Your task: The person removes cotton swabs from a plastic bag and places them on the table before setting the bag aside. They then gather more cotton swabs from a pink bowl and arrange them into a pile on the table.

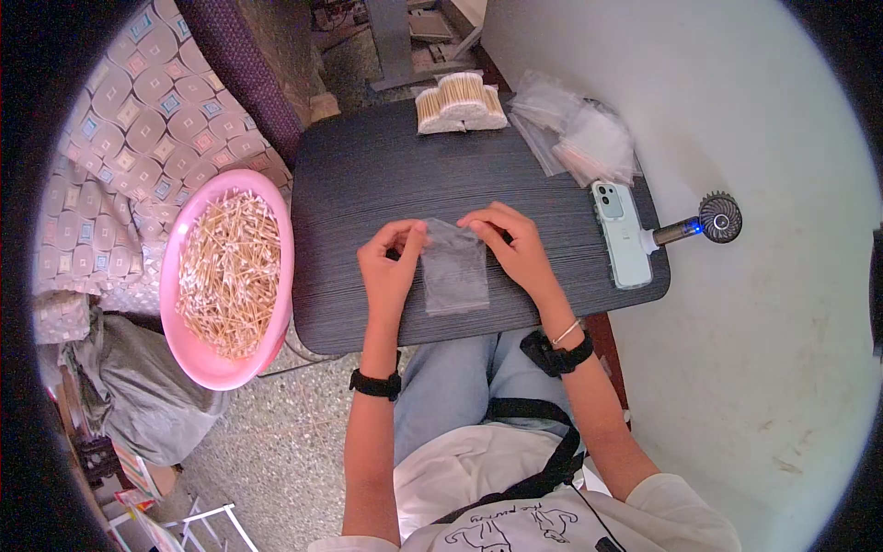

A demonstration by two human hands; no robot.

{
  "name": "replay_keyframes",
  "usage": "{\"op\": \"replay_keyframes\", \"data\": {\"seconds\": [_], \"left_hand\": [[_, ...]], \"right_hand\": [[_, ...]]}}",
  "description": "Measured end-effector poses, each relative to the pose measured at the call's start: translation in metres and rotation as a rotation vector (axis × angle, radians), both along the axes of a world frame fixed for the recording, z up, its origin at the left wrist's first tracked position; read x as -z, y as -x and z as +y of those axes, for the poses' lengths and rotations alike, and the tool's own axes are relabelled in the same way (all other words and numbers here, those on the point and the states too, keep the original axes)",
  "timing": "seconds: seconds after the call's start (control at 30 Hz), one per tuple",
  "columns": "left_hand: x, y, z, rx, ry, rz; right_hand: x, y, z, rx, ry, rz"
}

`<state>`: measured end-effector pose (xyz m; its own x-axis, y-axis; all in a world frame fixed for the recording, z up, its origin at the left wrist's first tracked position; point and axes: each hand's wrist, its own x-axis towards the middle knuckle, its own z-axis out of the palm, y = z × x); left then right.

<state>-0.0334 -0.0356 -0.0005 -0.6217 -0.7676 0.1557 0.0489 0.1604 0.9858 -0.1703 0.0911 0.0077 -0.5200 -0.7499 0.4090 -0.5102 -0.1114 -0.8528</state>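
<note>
A clear plastic bag (456,271) hangs flat between my hands, over the near part of the dark table. My left hand (394,253) pinches its upper left corner between thumb and fingers. At the upper right corner, my right hand (509,241) grips the edge the same way. Nothing shows inside the bag. To the left, a pink basin (286,267) holds a heap of loose cotton swabs (230,271). Packed bundles of cotton swabs (462,103) stand at the table's far edge.
More clear plastic bags (589,138) lie piled at the table's far right corner. Below them rests a pale phone (623,235), with a small black fan (719,217) beside it, near the white wall (763,350). Patterned fabric (166,101) covers something behind the basin.
</note>
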Motion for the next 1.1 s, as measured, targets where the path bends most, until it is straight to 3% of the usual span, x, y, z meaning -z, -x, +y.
{"op": "replay_keyframes", "data": {"seconds": [0.43, 0.5, 0.6, 0.7, 0.9, 1.0, 1.1], "left_hand": [[0.006, -0.001, -0.002, -0.011, 0.062, 0.011], [0.009, -0.001, -0.004, -0.036, 0.071, 0.017], [0.006, -0.001, -0.003, -0.083, 0.037, 0.095], [0.006, 0.0, -0.003, -0.165, -0.037, 0.164], [0.005, -0.001, -0.002, -0.237, -0.056, 0.123], [0.0, -0.001, 0.0, -0.266, -0.108, 0.18], [0.003, -0.002, -0.004, -0.261, -0.158, 0.243]], "right_hand": [[0.001, 0.002, 0.0, -0.032, -0.011, -0.021], [0.005, 0.004, -0.001, -0.049, 0.021, -0.018], [0.002, -0.002, 0.002, -0.046, -0.025, -0.237], [-0.007, -0.006, 0.004, -0.067, -0.167, -0.049], [-0.008, -0.004, 0.003, -0.073, -0.164, -0.185], [0.0, -0.001, 0.002, 0.045, -0.083, -0.112], [0.008, 0.001, 0.001, 0.339, -0.024, -0.056]]}}
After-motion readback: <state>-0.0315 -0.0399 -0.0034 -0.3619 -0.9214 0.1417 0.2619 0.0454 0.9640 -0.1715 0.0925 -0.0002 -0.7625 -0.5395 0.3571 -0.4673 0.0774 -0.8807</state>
